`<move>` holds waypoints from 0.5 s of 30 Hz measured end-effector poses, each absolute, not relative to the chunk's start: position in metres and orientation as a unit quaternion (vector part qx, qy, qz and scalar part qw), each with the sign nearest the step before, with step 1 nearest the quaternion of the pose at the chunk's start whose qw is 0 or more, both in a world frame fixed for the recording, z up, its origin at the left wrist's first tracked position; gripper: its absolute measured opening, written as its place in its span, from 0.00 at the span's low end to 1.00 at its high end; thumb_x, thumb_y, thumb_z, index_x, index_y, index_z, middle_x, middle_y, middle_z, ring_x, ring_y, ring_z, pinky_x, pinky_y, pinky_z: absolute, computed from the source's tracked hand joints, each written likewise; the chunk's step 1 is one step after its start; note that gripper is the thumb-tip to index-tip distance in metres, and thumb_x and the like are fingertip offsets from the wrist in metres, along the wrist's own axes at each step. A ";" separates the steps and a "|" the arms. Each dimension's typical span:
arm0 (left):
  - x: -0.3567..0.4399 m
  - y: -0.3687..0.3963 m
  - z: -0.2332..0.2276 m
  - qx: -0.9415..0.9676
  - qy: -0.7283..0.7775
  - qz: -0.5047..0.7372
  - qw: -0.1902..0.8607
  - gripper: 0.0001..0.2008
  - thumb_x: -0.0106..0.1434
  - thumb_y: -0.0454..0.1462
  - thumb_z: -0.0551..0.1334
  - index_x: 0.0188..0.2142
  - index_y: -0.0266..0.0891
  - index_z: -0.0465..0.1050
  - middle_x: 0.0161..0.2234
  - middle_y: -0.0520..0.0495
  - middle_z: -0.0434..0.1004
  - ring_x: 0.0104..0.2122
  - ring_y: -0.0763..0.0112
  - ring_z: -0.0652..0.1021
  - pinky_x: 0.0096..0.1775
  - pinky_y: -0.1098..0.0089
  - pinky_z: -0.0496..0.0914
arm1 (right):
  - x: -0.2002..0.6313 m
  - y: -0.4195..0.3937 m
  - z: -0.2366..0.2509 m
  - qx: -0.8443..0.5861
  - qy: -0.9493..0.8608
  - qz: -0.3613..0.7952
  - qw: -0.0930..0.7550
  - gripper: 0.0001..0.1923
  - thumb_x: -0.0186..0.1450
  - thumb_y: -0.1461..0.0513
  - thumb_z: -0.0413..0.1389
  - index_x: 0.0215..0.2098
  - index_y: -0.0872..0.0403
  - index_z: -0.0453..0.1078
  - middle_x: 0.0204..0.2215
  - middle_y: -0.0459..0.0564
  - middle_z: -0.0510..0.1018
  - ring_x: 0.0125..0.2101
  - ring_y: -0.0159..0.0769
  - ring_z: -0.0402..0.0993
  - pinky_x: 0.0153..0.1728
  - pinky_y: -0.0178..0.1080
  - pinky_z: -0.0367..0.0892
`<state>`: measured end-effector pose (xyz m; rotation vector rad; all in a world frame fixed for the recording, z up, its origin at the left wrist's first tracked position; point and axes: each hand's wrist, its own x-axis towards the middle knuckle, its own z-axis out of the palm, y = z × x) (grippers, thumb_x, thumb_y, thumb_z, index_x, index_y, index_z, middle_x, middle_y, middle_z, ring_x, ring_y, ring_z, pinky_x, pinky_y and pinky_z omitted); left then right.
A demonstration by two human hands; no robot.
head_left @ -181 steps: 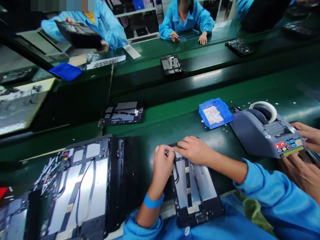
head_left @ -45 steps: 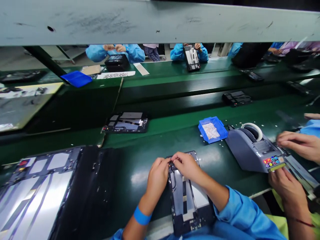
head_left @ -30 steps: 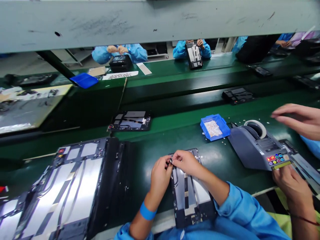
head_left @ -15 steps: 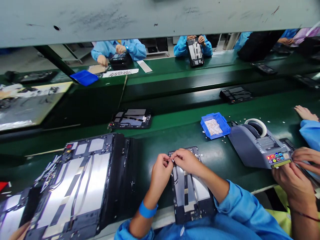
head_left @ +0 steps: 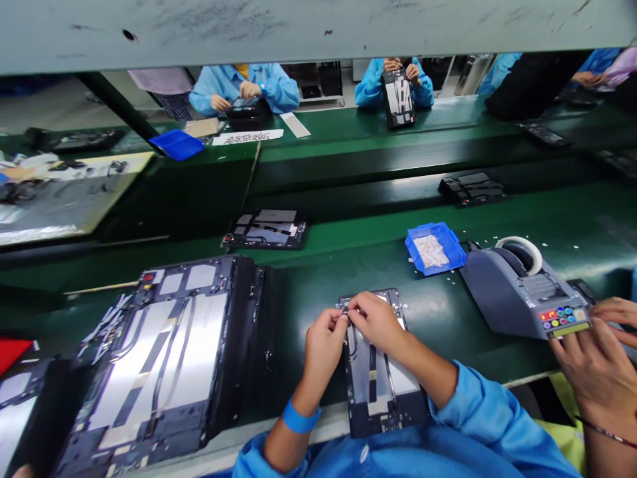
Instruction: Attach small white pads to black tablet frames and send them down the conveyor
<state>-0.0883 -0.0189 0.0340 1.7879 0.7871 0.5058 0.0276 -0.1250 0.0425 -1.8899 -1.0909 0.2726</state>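
An open tablet back panel (head_left: 379, 392) with black frame and silver plates lies on the green bench in front of me. My left hand (head_left: 324, 345) and my right hand (head_left: 378, 322) meet at its top left corner, fingertips pinching a tiny part there; the part itself is too small to make out. A blue band circles my left wrist.
A large open panel (head_left: 159, 358) lies at left. A blue bin (head_left: 434, 247) of small white pieces and a grey tape dispenser (head_left: 522, 289) stand at right, where a co-worker's hands (head_left: 597, 358) rest. Another panel (head_left: 266, 229) rides the belt; people in blue work opposite.
My hands have stayed pinched at the panel's top corner with small finger movements. The co-worker's hands at right came back down to the tape dispenser. The view shifted slightly.
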 end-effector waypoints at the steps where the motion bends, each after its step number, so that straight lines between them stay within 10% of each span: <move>1: -0.088 -0.018 0.034 0.749 0.335 0.212 0.531 0.10 0.63 0.44 0.62 0.35 0.40 0.78 0.31 0.48 0.83 0.31 0.64 0.80 0.34 0.68 0.72 | 0.026 -0.128 0.044 -0.768 -0.471 0.063 0.430 0.07 0.69 0.66 0.55 0.38 0.52 0.75 0.38 0.51 0.80 0.40 0.39 0.75 0.44 0.39 0.69; 15: -0.102 -0.027 0.045 0.910 0.233 0.245 0.240 0.11 0.69 0.38 0.58 0.35 0.43 0.80 0.31 0.44 0.84 0.32 0.59 0.80 0.37 0.64 0.68 | 0.023 -0.133 0.041 -0.771 -0.533 -0.002 0.349 0.09 0.73 0.64 0.54 0.42 0.52 0.77 0.41 0.53 0.83 0.42 0.42 0.77 0.48 0.42 0.70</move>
